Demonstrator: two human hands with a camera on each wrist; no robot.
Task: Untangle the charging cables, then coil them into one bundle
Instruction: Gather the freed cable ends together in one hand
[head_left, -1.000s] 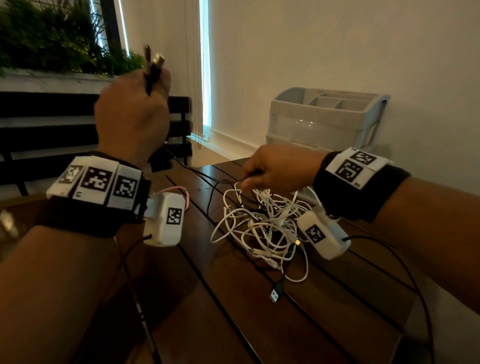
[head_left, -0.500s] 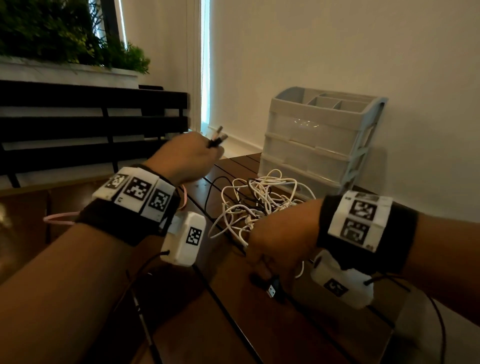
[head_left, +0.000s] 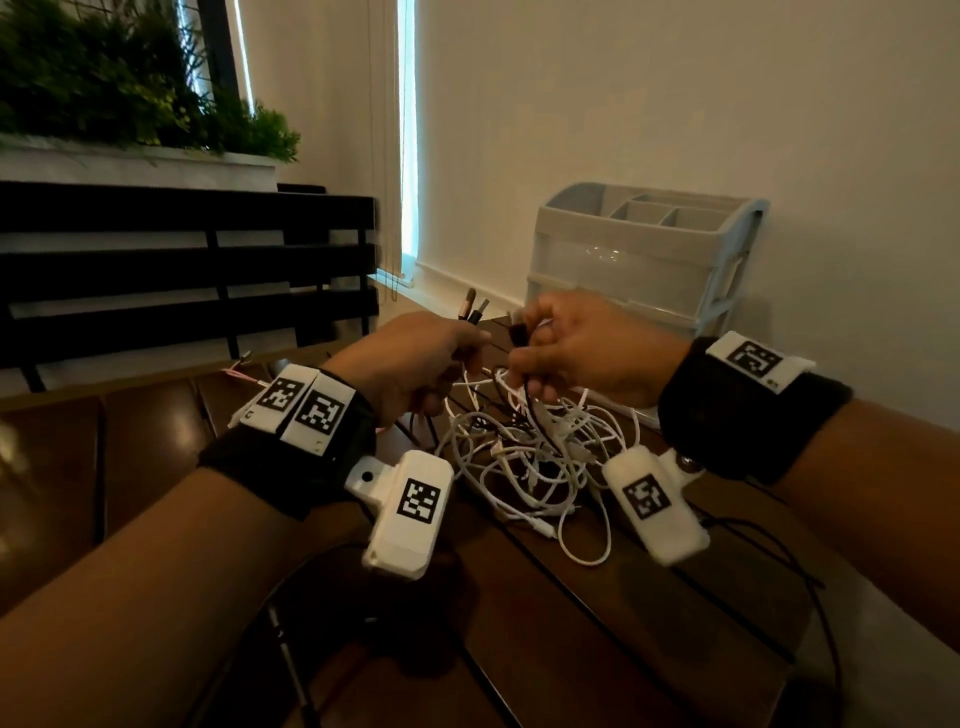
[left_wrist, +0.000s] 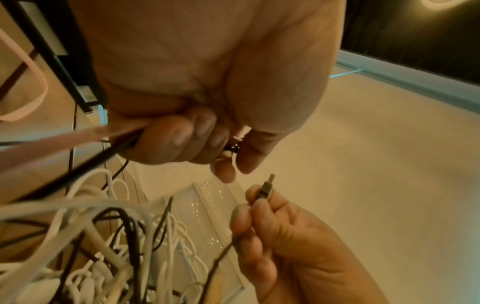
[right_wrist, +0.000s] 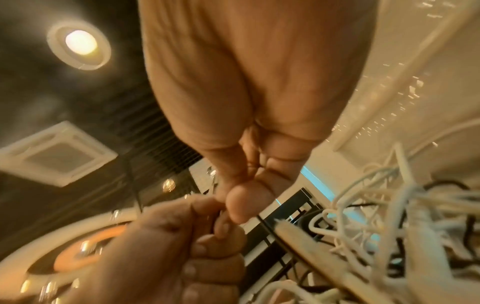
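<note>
A tangle of white and black charging cables (head_left: 524, 457) lies on the dark wooden table (head_left: 597, 649). My left hand (head_left: 415, 358) is fisted round a black and a pink cable, and their two plugs (head_left: 472, 306) stick up out of it. In the left wrist view that left hand (left_wrist: 207, 131) shows its curled fingers on the cords. Close to its right, my right hand (head_left: 566, 348) pinches a black cable's plug (head_left: 517, 330); the same black plug (left_wrist: 267, 187) points up between the right hand's fingertips (left_wrist: 259, 203). Both hands hover just above the tangle.
A grey plastic drawer organiser (head_left: 639, 260) stands against the wall behind the cables. A loose pink cable end (head_left: 239, 364) lies at the table's far left. A black slatted bench (head_left: 182, 270) and a planter (head_left: 130, 156) are beyond the table. Thin black wrist-camera leads (head_left: 769, 566) cross the table.
My right hand has lifted the black plug from the near table edge up beside the left hand. The left hand, still holding its two plugs, has come down and in toward the tangle.
</note>
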